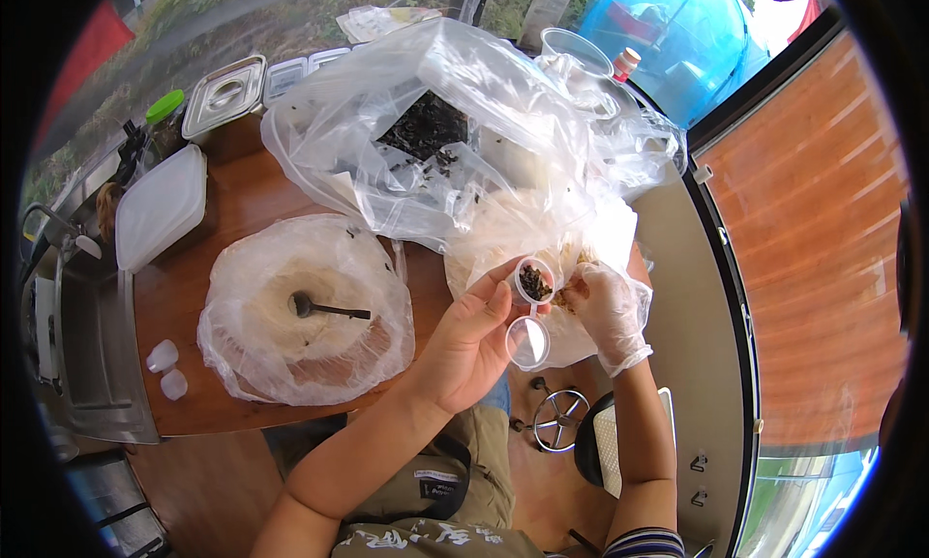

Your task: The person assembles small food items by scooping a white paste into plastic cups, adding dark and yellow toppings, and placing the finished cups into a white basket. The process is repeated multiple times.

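Between its thumb and fingers, my bare left hand point(468, 337) holds a small clear plastic cup point(534, 281) with dark dried leafy bits inside. The cup's round hinged lid point(527, 342) hangs open below it. Just right of the cup, my right hand point(604, 308), in a clear disposable glove, pinches a few yellowish-brown dried bits at its fingertips. Behind both hands lies an open plastic bag of pale material point(494, 224). Farther back, a large clear bag point(513, 84) holds dark dried flakes point(424, 125).
Left on the wooden counter, a bag of pale powder point(261, 311) has a dark spoon point(334, 309) in it. Two small lidded cups point(168, 368) sit near the sink point(97, 345). A white-lidded container point(163, 208) and a steel-lidded one point(224, 95) stand behind. A wheeled stool point(559, 421) is below.
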{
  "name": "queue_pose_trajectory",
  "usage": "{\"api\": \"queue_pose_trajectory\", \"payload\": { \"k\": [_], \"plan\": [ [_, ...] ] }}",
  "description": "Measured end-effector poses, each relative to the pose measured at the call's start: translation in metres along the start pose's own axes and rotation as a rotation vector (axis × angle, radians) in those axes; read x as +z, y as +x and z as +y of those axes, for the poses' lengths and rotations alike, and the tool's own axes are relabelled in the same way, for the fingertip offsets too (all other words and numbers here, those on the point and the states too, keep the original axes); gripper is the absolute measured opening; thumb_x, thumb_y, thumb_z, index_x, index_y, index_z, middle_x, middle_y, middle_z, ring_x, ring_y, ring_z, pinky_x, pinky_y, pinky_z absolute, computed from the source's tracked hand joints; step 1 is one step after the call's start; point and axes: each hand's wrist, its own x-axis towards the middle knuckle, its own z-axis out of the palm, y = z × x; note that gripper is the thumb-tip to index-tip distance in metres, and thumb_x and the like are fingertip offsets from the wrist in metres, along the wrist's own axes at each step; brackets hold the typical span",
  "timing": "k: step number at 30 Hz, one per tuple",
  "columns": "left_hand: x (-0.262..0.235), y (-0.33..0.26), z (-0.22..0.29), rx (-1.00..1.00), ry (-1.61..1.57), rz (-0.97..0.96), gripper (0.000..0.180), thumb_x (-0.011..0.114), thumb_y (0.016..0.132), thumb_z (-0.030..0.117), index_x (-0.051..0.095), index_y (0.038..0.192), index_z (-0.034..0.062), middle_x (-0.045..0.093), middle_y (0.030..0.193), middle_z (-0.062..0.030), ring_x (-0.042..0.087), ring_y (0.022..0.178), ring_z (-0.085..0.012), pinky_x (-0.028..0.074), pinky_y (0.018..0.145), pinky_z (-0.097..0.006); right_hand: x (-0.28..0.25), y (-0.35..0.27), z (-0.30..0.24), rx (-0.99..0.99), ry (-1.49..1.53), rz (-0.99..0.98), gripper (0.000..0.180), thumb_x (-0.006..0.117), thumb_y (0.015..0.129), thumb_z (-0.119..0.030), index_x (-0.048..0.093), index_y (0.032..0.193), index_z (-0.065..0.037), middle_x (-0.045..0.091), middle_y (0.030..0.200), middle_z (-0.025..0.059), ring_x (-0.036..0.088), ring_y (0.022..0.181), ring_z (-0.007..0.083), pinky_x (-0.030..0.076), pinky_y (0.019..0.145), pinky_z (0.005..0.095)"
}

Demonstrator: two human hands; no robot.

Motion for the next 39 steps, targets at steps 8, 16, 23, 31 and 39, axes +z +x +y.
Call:
{"api": "queue_pose_trajectory", "payload": {
  "k": [8,16,23,31,39],
  "plan": [
    [-0.001,0.008,-0.032,-0.033,0.02,0.055,0.045,0.064,0.109,0.025,0.053,0.147,0.0019,0.064,0.137,-0.0087,0.061,0.119,-0.0177,0.048,0.108,-0.031,-0.023,-0.006,0.005,0.155,0.423,0.097,0.009,0.077,0.09,-0.004,0.078,0.098,-0.001,0.076,0.087,0.0105,0.073,0.082,0.0203,0.055,0.076,0.0337],
    [-0.003,0.03,-0.066,-0.067,0.041,0.168,0.049,0.06,0.11,0.015,0.045,0.154,0.0,0.062,0.14,-0.01,0.06,0.127,-0.0196,0.046,0.115,-0.033,-0.069,-0.015,-0.007,0.211,1.041,0.155,0.01,0.078,0.095,-0.001,0.074,0.104,0.003,0.075,0.1,0.0082,0.069,0.092,0.0141,0.055,0.088,0.0285],
    [0.002,0.046,-0.079,-0.089,0.013,0.21,0.045,0.058,0.11,0.01,0.047,0.153,0.0006,0.061,0.142,-0.0099,0.06,0.129,-0.0189,0.045,0.119,-0.034,-0.075,-0.019,-0.031,0.078,0.828,0.049,0.008,0.078,0.094,0.002,0.076,0.101,0.002,0.072,0.1,0.0047,0.068,0.094,0.0135,0.055,0.089,0.0285],
    [-0.008,0.046,-0.079,-0.105,0.003,0.182,0.045,0.059,0.11,0.01,0.048,0.152,0.0009,0.06,0.144,-0.0099,0.059,0.131,-0.019,0.046,0.118,-0.034,-0.081,-0.02,-0.025,-0.006,0.715,0.055,0.006,0.075,0.095,0.0,0.079,0.099,0.002,0.063,0.103,0.0008,0.061,0.096,0.0111,0.049,0.086,0.0271],
    [-0.005,0.04,-0.07,-0.068,-0.045,0.119,0.049,0.052,0.113,0.015,0.041,0.158,-0.0001,0.06,0.145,-0.0103,0.059,0.131,-0.0204,0.046,0.118,-0.036,-0.081,-0.022,-0.017,0.13,0.9,-0.08,0.045,0.076,0.089,-0.009,0.068,0.132,0.0,0.065,0.125,0.0063,0.059,0.104,0.0115,0.047,0.092,0.027]
  ]
}}
